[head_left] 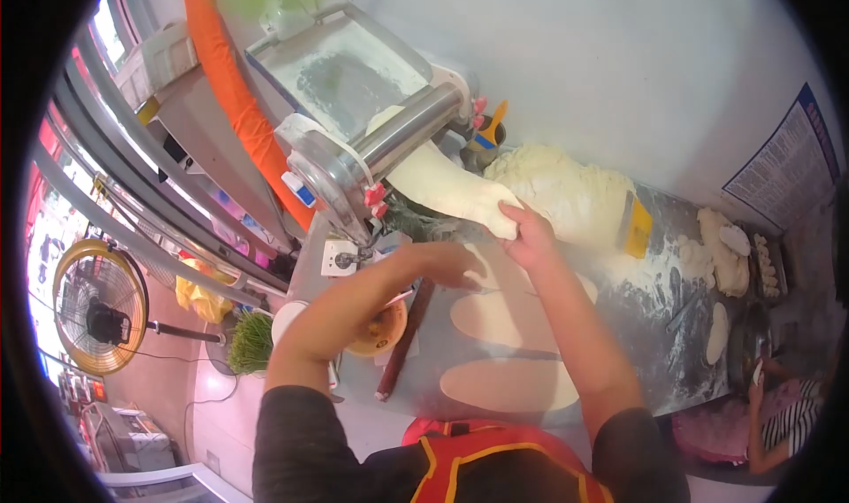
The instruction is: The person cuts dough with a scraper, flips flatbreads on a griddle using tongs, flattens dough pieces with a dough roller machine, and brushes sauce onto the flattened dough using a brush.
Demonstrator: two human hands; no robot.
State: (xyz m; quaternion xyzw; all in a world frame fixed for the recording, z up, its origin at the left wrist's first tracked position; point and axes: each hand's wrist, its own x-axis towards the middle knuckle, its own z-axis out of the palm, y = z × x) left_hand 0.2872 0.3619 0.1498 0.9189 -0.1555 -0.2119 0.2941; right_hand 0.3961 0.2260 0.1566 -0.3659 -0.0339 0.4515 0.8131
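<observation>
A long dough sheet (447, 184) comes out of the metal dough roller machine (411, 131) and stretches toward me. My right hand (532, 238) grips its near end, thumb on top. Lower and to the left, my left hand (449, 266) is over the table beside a piece of flat dough (495, 268); its fingers are blurred and partly hidden. Two more oval dough sheets, one in the middle (504, 319) and one nearer me (508, 385), lie on the table close to my body.
A big dough mass (557, 189) sits behind my right hand, with a yellow scraper (638, 229) against it. A rolling pin (405, 344) and an orange bowl (380, 330) are at left. At far right is another person's arm (758, 423). A fan (102, 307) stands left.
</observation>
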